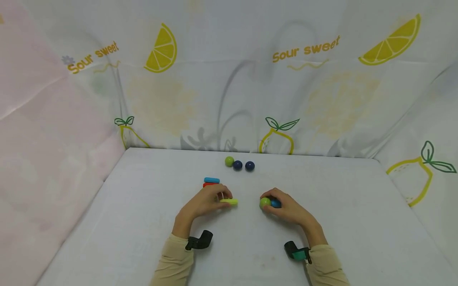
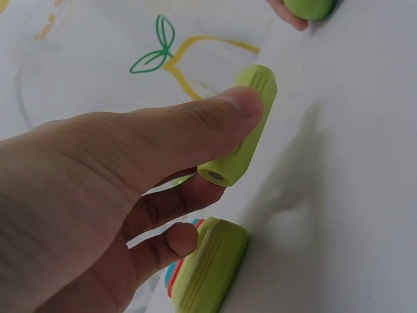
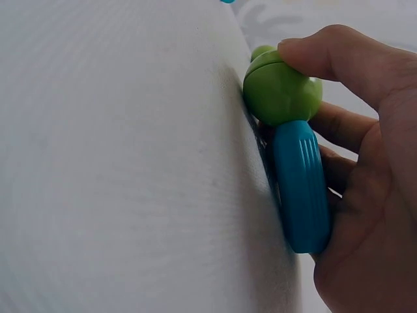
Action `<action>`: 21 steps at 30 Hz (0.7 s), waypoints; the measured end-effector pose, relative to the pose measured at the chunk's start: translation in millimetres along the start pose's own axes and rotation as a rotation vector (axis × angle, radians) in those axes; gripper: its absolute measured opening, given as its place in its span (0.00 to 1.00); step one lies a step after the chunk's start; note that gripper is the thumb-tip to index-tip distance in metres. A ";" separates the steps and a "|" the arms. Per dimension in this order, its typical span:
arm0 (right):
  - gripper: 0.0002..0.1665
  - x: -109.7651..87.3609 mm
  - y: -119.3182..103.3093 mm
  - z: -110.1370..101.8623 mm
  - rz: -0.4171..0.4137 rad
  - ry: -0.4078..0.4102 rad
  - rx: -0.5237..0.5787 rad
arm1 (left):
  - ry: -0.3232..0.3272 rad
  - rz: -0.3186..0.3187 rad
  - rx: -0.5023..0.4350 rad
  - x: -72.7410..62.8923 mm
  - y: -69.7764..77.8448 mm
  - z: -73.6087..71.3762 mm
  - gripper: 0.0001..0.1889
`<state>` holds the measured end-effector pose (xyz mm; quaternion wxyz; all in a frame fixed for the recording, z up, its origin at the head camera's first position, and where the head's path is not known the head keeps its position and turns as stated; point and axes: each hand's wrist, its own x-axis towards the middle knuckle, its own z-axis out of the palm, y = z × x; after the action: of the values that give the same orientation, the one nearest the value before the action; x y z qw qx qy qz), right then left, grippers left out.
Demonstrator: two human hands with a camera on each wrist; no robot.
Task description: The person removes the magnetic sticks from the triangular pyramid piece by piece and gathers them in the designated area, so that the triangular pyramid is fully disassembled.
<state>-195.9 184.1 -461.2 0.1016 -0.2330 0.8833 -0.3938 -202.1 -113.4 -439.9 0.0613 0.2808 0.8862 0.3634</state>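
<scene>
My left hand (image 1: 207, 200) pinches a yellow-green bar (image 1: 230, 201) between thumb and fingers, held above the table. A dark round spot shows in the bar's near end in the left wrist view. Below those fingers lies another yellow-green bar (image 2: 212, 264), beside a red bar (image 1: 208, 184) and a blue bar (image 1: 212, 180). Over to the right, my right hand (image 1: 289, 208) grips a green ball (image 3: 283, 91), thumb on top. A blue bar (image 3: 301, 189) touches that ball and lies along the palm. Part of the fingers is hidden behind both pieces.
Toward the back of the white table (image 1: 143, 222) sit a green ball (image 1: 229, 161) and two dark blue balls (image 1: 237, 165), one of them a little apart on the right. A printed cloth (image 1: 222, 79) hangs behind the table's far edge.
</scene>
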 end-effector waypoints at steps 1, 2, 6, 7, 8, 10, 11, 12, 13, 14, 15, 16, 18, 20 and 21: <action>0.18 0.0 0.1 0.1 -0.002 0.000 0.000 | 0.000 0.002 -0.001 -0.5 -0.5 -1.0 0.10; 0.18 0.0 0.3 0.1 -0.004 0.000 0.000 | -0.001 0.001 -0.002 -1.0 -0.7 -2.3 0.09; 0.18 -0.1 0.7 0.1 -0.009 -0.003 0.000 | -0.009 -0.006 0.002 -4.0 -3.1 -7.5 0.09; 0.18 -0.1 0.7 0.1 -0.009 -0.004 -0.001 | -0.014 -0.009 0.000 -5.0 -4.2 -8.7 0.09; 0.19 0.0 0.7 0.1 -0.006 -0.005 0.001 | -0.018 -0.016 -0.003 -6.0 -4.8 -10.2 0.09; 0.20 -0.1 0.6 -0.1 0.004 -0.008 0.008 | -0.027 -0.034 -0.012 -8.2 -6.0 -13.2 0.08; 0.20 -0.1 0.5 -0.2 0.010 -0.009 0.016 | -0.030 -0.043 -0.014 -9.4 -6.8 -14.8 0.08; 0.21 -0.2 0.5 -0.4 0.016 -0.010 0.023 | -0.032 -0.056 -0.021 -11.0 -7.9 -16.4 0.08; 0.21 -0.3 0.5 -0.5 0.022 -0.010 0.029 | -0.033 -0.066 -0.026 -12.5 -8.7 -18.0 0.08; 0.22 -0.4 0.4 -0.7 0.027 -0.011 0.039 | -0.032 -0.078 -0.031 -14.1 -9.4 -19.8 0.08; 0.23 -0.5 0.4 -0.9 0.029 -0.012 0.044 | -0.030 -0.086 -0.037 -15.8 -10.4 -21.3 0.08; 0.23 -0.6 0.4 -1.1 0.031 -0.013 0.050 | -0.029 -0.092 -0.040 -17.4 -11.6 -22.9 0.08; 0.24 -0.6 0.6 -1.3 0.026 -0.013 0.058 | -0.027 -0.097 -0.045 -20.3 -14.2 -25.5 0.08; 0.25 -0.8 1.2 -1.7 0.017 -0.013 0.059 | -0.027 -0.093 -0.041 -22.5 -16.4 -27.8 0.08; 0.25 -0.9 1.4 -2.0 0.013 -0.015 0.059 | -0.027 -0.095 -0.037 -23.3 -17.6 -28.5 0.08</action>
<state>-196.3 186.7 -461.0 0.1177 -0.2272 0.8720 -0.4172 -199.5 -153.6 -433.3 0.0958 0.2421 0.8906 0.3728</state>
